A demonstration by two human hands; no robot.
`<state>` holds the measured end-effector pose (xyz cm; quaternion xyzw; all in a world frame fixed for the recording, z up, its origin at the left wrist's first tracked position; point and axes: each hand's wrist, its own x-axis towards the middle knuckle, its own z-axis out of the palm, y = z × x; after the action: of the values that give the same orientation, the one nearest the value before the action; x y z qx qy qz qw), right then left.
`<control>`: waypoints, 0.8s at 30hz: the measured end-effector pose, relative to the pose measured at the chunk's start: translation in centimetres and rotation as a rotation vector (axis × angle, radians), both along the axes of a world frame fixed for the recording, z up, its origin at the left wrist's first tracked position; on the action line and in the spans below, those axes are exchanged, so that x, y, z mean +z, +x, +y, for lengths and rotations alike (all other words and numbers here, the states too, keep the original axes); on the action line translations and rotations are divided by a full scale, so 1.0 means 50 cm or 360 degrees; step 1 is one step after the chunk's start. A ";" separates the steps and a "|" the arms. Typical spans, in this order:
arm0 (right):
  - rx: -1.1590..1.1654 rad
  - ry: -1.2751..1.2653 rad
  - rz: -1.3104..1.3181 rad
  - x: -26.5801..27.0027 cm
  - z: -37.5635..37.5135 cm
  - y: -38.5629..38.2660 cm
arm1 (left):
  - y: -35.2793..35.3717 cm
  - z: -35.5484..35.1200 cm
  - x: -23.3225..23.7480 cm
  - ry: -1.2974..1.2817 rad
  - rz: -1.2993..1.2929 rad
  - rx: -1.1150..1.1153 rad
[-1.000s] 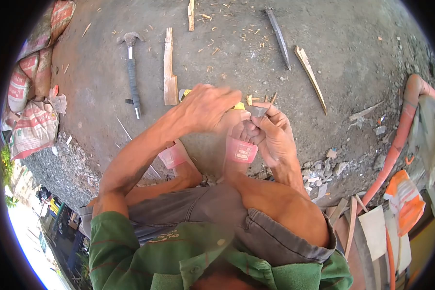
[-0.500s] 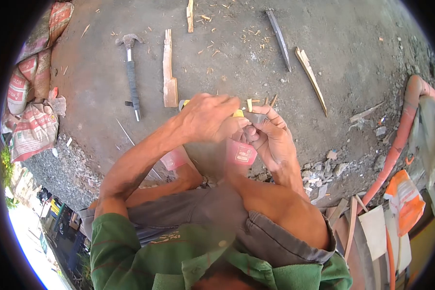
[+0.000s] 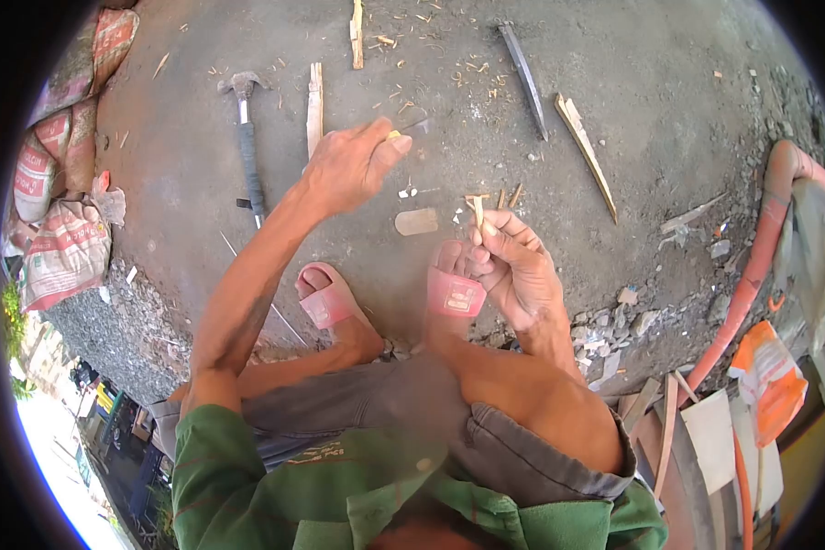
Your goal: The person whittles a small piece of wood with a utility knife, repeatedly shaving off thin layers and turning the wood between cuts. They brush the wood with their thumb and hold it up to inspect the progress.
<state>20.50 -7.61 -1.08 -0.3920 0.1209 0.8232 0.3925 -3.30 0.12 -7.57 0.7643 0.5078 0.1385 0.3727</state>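
My left hand (image 3: 356,165) is closed round a yellow-handled knife (image 3: 395,136), most of the handle hidden in the fist. Its grey blade (image 3: 418,125) points right and away from me, smeared by motion. Lower and to the right, my right hand (image 3: 522,273) pinches a small wooden stick (image 3: 478,220) upright between thumb and fingers. A thin sliver lies crosswise at the stick's top. The hands are apart. Behind my left hand a wooden strip (image 3: 315,105) is partly covered. A flat, round-ended piece (image 3: 417,222) lies on the ground between the hands.
A claw hammer (image 3: 248,147) lies at left. A dark metal bar (image 3: 524,82) and a split wood piece (image 3: 587,156) lie ahead to the right. Shavings are scattered around. Sacks (image 3: 64,243) stand at left; a pink pipe (image 3: 752,266) runs along the right. Pink slippers (image 3: 330,302) are below.
My left hand has moved away from my right hand, up and to the left, with the knife. The stick now shows fully. My right hand has stayed nearly in place.
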 end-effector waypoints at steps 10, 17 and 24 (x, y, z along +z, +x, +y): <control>-0.0004 -0.0021 0.0164 -0.009 -0.006 -0.006 | 0.071 -0.057 0.094 0.0019 -0.0266 -0.0383; -0.0037 -0.0088 0.0346 -0.025 -0.013 0.001 | 0.074 -0.044 0.102 0.0084 -0.0261 -0.0416; 0.0020 0.0018 0.0155 -0.009 0.001 0.001 | -0.022 0.039 0.030 -0.0232 0.0066 0.0023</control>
<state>20.56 -7.56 -1.55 -0.3500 0.1329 0.8444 0.3832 -4.41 2.08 -6.05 0.7342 0.5295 0.0879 0.4157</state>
